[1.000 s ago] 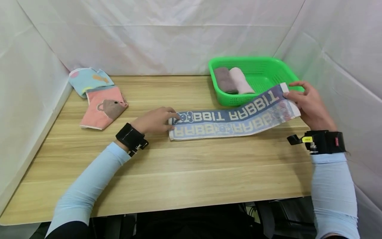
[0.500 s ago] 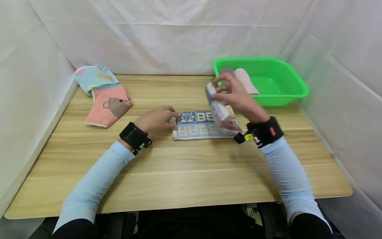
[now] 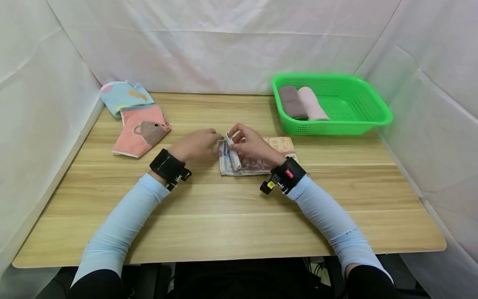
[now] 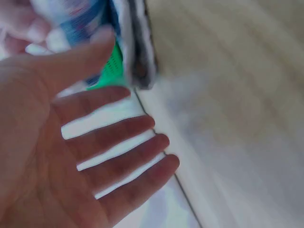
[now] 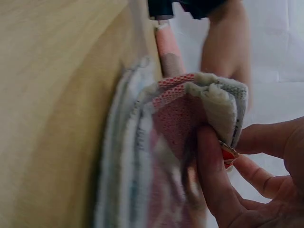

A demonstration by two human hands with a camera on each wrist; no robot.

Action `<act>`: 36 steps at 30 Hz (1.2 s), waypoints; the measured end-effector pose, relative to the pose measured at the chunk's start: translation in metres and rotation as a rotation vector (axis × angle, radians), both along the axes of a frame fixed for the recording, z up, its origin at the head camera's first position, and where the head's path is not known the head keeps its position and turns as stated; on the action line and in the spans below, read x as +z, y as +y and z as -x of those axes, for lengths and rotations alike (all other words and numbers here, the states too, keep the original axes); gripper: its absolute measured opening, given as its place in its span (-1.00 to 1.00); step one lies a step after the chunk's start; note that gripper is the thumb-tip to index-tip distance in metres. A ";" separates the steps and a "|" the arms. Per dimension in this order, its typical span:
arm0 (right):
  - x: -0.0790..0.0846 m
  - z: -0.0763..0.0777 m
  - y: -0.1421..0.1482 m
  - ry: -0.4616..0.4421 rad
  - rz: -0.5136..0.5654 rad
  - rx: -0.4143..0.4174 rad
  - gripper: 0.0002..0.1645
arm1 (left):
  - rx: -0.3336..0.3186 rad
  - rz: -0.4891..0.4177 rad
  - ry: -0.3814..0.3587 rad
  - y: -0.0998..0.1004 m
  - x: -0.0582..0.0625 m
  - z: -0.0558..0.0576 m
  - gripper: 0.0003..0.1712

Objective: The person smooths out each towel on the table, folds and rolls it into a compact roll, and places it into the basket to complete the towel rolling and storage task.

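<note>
A towel [image 3: 281, 145] with blue-grey, maroon and orange patterned parts lies doubled over on the table in the head view. My right hand [image 3: 254, 145] pinches its raised end between thumb and fingers, holding it up near the towel's left edge. In the right wrist view the thumb presses on the layered, bent-up fabric [image 5: 175, 111], where a small red tag [image 5: 228, 154] shows. Just left of the towel is my left hand [image 3: 196, 145], blurred in the head view. Its fingers [image 4: 118, 130] are straight and spread in the left wrist view, with nothing in them.
A green plastic basket [image 3: 336, 128] stands at the back right, holding a rolled grey-brown towel [image 3: 292, 103] and a rolled pale pink towel [image 3: 313, 104]. At the back left, a pink bear towel [image 3: 136, 137] overlaps a light blue towel [image 3: 125, 97]. White cloth walls enclose the wooden table [image 3: 239, 224].
My right hand has carried the towel's right end leftward over the rest, doubling it, and now holds that end up at the left edge. My left hand has come off the towel's left edge.
</note>
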State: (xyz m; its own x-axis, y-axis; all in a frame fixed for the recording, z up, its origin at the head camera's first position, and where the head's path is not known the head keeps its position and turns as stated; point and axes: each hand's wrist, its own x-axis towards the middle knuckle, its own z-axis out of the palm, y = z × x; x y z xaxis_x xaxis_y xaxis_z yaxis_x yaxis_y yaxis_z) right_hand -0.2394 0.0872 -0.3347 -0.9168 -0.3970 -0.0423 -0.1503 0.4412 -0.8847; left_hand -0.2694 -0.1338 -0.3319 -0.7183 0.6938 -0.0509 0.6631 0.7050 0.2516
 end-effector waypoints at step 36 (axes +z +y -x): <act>0.006 0.026 0.082 0.325 -0.573 0.393 -0.75 | 0.164 0.156 0.061 -0.010 0.011 -0.008 -0.64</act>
